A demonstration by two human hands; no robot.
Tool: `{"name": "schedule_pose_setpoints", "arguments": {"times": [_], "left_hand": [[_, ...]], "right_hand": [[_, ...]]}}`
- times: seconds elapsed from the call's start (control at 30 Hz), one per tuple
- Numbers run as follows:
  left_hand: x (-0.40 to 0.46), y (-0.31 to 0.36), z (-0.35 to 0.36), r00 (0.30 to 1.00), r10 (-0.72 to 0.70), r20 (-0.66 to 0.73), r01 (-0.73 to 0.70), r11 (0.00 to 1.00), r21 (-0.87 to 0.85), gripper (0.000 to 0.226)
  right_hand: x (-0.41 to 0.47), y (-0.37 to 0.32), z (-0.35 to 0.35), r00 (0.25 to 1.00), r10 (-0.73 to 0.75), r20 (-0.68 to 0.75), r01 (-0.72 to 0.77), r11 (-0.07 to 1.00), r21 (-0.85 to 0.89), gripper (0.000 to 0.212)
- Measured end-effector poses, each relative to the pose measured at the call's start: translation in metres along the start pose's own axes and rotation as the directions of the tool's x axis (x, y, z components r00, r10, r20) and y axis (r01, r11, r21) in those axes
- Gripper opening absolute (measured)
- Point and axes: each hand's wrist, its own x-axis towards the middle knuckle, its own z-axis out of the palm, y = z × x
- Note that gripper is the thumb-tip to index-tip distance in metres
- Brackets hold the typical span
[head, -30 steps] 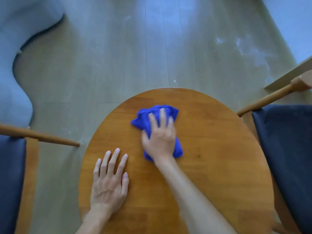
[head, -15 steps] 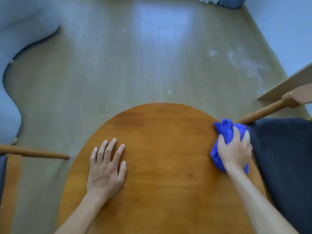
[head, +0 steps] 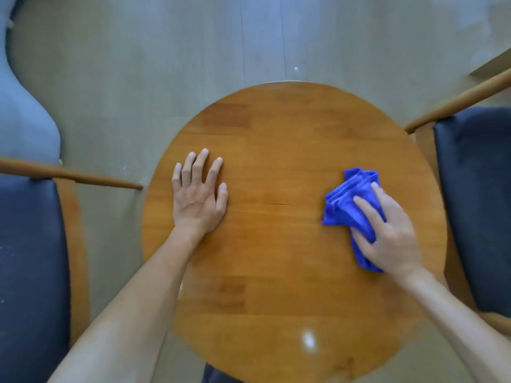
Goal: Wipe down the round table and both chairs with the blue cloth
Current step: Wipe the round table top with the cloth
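Observation:
The round wooden table [head: 276,258] fills the middle of the view. A crumpled blue cloth [head: 347,205] lies on its right side. My right hand [head: 387,233] lies flat on top of the cloth, fingers stretched out, pressing it to the tabletop. My left hand [head: 197,193] rests palm down on the left part of the table, fingers spread, holding nothing. One chair with a dark blue seat [head: 30,272] and a wooden armrest stands to the left. The other chair [head: 478,203] stands close against the table's right edge.
A grey wood-look floor [head: 166,64] lies beyond the table. A pale blue curved piece of furniture [head: 22,106] is at the far left. The left chair's armrest [head: 83,176] points at the table edge. A light wooden edge [head: 492,64] shows at top right.
My right hand swept the cloth from the table's middle to its right edge by the chair, then came back a little inward. My left hand stayed flat on the table.

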Motion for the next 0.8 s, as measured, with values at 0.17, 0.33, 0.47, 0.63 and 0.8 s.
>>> {"name": "schedule_pose_setpoints", "arguments": {"times": [0.17,0.33,0.47,0.63,0.8], "left_hand": [[0.001,0.000,0.002,0.999,-0.002,-0.046,0.001,1.000,-0.028,0.053],[0.002,-0.001,0.004,0.998,-0.003,-0.070,0.001,1.000,-0.028,0.051],[0.002,0.000,0.001,0.997,0.000,-0.072,-0.003,0.999,-0.045,0.053],[0.002,-0.002,0.000,0.998,-0.017,-0.062,0.014,0.998,-0.061,0.053],[0.004,0.000,0.001,0.998,-0.010,-0.055,0.008,0.999,-0.043,0.054]], "right_hand": [[0.107,0.027,0.000,0.682,0.714,-0.156,-0.716,0.696,0.057,0.058],[0.195,-0.071,0.038,0.834,0.545,-0.091,-0.549,0.836,-0.025,0.064],[0.145,-0.150,0.054,0.999,-0.030,0.032,0.026,0.995,0.100,0.058],[0.006,-0.063,0.019,0.958,-0.255,0.130,0.243,0.964,0.105,0.050],[0.028,0.027,-0.009,0.899,0.431,-0.081,-0.433,0.901,-0.013,0.053]]}}
